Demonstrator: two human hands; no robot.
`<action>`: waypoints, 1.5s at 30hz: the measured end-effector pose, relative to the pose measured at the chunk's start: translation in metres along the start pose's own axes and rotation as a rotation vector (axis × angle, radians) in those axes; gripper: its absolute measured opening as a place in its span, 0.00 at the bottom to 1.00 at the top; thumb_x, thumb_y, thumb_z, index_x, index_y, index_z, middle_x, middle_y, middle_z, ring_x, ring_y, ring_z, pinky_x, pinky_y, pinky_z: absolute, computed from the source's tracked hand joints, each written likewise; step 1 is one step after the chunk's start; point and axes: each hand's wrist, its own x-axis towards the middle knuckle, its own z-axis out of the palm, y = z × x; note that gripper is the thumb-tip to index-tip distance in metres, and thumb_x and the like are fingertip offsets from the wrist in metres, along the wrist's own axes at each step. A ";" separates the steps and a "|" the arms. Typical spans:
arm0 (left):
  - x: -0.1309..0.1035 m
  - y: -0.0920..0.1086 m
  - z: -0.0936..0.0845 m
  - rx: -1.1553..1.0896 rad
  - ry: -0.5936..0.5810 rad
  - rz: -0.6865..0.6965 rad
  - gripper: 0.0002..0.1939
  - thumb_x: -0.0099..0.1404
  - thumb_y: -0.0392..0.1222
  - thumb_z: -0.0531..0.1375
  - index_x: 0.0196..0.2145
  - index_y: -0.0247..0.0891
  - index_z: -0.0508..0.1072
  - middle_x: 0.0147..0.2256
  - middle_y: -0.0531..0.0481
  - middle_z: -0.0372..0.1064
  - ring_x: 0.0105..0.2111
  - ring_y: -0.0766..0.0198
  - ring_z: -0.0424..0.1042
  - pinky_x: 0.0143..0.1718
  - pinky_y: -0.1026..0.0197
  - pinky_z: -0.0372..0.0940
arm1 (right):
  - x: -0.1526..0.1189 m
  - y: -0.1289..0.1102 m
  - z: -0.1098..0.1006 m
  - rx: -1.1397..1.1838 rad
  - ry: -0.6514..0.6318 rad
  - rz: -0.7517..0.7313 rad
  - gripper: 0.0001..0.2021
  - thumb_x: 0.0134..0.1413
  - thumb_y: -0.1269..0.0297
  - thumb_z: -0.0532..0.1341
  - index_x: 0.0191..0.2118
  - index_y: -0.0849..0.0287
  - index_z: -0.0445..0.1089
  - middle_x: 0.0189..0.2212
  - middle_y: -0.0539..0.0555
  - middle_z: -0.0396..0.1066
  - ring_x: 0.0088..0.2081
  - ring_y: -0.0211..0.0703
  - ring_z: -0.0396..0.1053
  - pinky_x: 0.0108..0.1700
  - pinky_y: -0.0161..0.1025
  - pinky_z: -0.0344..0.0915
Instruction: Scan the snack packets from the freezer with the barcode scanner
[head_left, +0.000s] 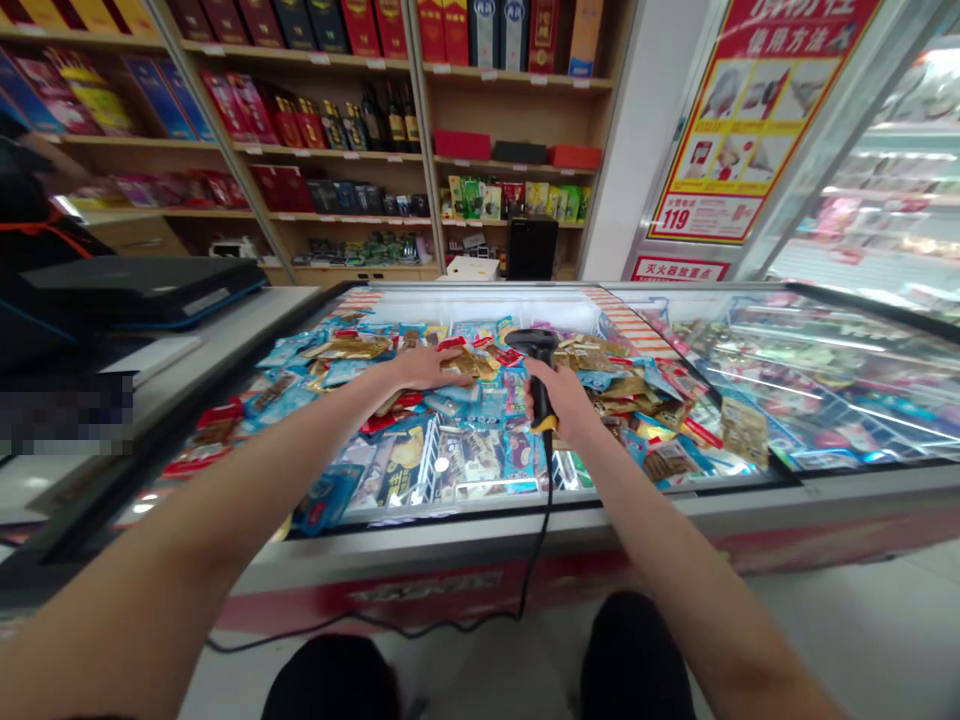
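Observation:
A chest freezer with a glass top [480, 500] carries a spread of small packets in blue, red and gold wrappers. My right hand [559, 398] is wrapped round the handle of a black and yellow barcode scanner [534, 345], whose head points left over the packets. From its base a black cable [541, 530] hangs over the freezer's front edge. My left hand [426, 368] reaches palm down onto the packets, its fingertips at a gold packet [474, 364]; whether it grips that packet is unclear. More gold packets [352, 347] lie beyond my left wrist.
At the left, a counter [161, 385] bears a black device [142, 290], with a person [30, 190] behind it. Shelves [322, 150] with boxes and bottles stand behind the freezer. The cable loops low across the front, above my knees. Another glass-topped freezer section [840, 370] extends right.

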 end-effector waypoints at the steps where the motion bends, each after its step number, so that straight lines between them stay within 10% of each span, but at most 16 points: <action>1: -0.009 0.002 0.000 0.024 -0.050 0.061 0.51 0.50 0.80 0.59 0.64 0.50 0.71 0.62 0.40 0.69 0.61 0.42 0.68 0.62 0.49 0.58 | 0.011 0.001 0.005 -0.003 0.036 -0.048 0.10 0.57 0.62 0.64 0.28 0.57 0.65 0.16 0.48 0.66 0.16 0.36 0.62 0.18 0.32 0.62; 13: -0.084 -0.014 -0.026 0.166 -0.127 0.577 0.40 0.58 0.74 0.58 0.63 0.56 0.70 0.69 0.48 0.58 0.70 0.44 0.54 0.68 0.49 0.47 | 0.114 0.034 0.040 -0.551 0.183 -0.267 0.12 0.54 0.57 0.63 0.25 0.59 0.71 0.24 0.52 0.71 0.32 0.45 0.69 0.34 0.36 0.60; 20: -0.117 -0.006 -0.043 0.119 -0.087 0.429 0.28 0.64 0.61 0.57 0.61 0.57 0.73 0.69 0.52 0.59 0.71 0.46 0.51 0.70 0.43 0.43 | 0.085 0.044 0.062 -0.601 0.030 -0.181 0.16 0.55 0.55 0.61 0.22 0.59 0.70 0.21 0.52 0.69 0.29 0.45 0.67 0.32 0.38 0.61; 29: -0.174 0.067 0.028 0.158 0.141 0.207 0.31 0.69 0.65 0.54 0.64 0.53 0.69 0.70 0.43 0.56 0.71 0.40 0.49 0.70 0.30 0.34 | 0.034 0.049 0.069 -0.217 -0.121 -0.066 0.12 0.54 0.63 0.62 0.22 0.59 0.67 0.19 0.49 0.67 0.24 0.38 0.64 0.28 0.33 0.61; 39: -0.182 0.010 0.010 0.180 0.028 0.319 0.32 0.67 0.64 0.58 0.66 0.60 0.66 0.72 0.49 0.52 0.72 0.44 0.46 0.70 0.31 0.30 | 0.007 0.048 0.058 -0.022 -0.057 0.009 0.13 0.58 0.64 0.62 0.23 0.57 0.64 0.15 0.45 0.60 0.18 0.35 0.56 0.21 0.34 0.55; 45: -0.190 0.016 0.006 0.135 0.089 0.275 0.25 0.71 0.60 0.54 0.62 0.58 0.72 0.71 0.51 0.56 0.71 0.45 0.49 0.71 0.34 0.33 | -0.009 0.052 0.052 0.001 -0.019 0.007 0.12 0.56 0.62 0.64 0.24 0.57 0.65 0.17 0.46 0.63 0.19 0.36 0.61 0.24 0.34 0.61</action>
